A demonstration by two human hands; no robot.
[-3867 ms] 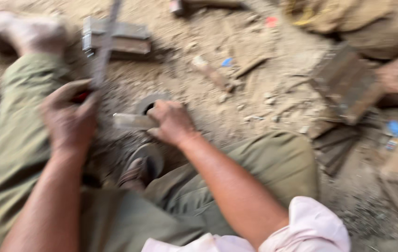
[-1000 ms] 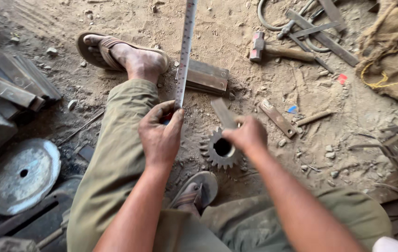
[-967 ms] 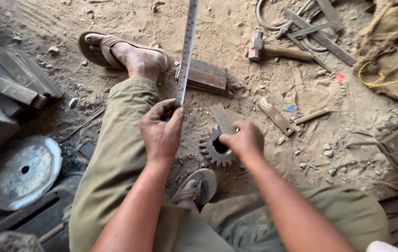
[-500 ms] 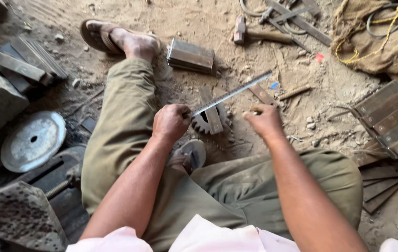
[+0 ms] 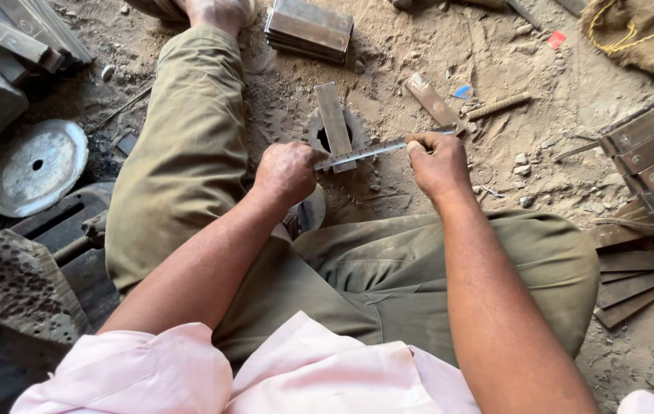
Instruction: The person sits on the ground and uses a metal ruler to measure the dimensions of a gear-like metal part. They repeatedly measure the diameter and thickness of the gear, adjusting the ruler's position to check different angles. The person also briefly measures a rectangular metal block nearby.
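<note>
A toothed metal gear [image 5: 313,129] lies on the dirt floor between my legs. A flat metal bar [image 5: 333,121] rests across the gear's hole, pointing away from me. A steel ruler [image 5: 377,149] lies crosswise over the bar's near end. My left hand [image 5: 289,172] grips the ruler's left end. My right hand [image 5: 438,162] pinches its right end against the ground. My sandalled foot [image 5: 308,212] sits just below the gear.
A stack of metal blocks [image 5: 308,28] lies beyond the gear. A round metal disc [image 5: 36,166] and heavy steel blocks [image 5: 13,284] are at my left. Several flat steel bars [image 5: 649,161] are piled at right. A short flat strip [image 5: 434,102] and a burlap sack [image 5: 641,34] lie further off.
The ruler, held upright a second ago, has been laid down flat across the bar on the gear. The view has tilted closer over my hands.
</note>
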